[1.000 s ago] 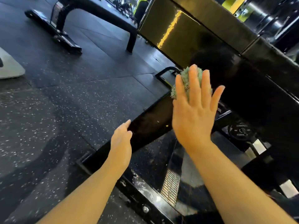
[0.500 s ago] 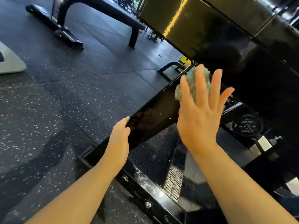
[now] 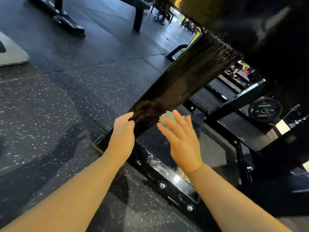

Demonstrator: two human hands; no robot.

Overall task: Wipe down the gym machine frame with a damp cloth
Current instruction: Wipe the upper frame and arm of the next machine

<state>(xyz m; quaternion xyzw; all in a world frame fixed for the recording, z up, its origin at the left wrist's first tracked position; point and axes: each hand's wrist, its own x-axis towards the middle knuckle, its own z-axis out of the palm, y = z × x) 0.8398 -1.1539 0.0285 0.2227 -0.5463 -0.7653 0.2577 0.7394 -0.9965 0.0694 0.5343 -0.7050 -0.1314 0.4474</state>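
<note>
A glossy black slanted beam (image 3: 187, 81) of the gym machine frame runs from the upper right down to the floor rail. My right hand (image 3: 181, 139) presses a pale green cloth (image 3: 164, 118) flat against the lower right face of the beam, fingers straight. Most of the cloth is hidden behind the fingers. My left hand (image 3: 122, 134) rests on the left edge of the same beam, fingers relaxed, holding nothing.
A black base rail with bolts (image 3: 167, 178) lies below my hands. A weight plate (image 3: 265, 109) sits at the right behind frame bars. Speckled rubber floor (image 3: 58, 106) spreads to the left. A bench frame (image 3: 70, 22) and a white object (image 3: 11, 54) lie farther off.
My right hand has slid the cloth down the beam from its upper part to near my left hand. The view has tipped and moved closer.
</note>
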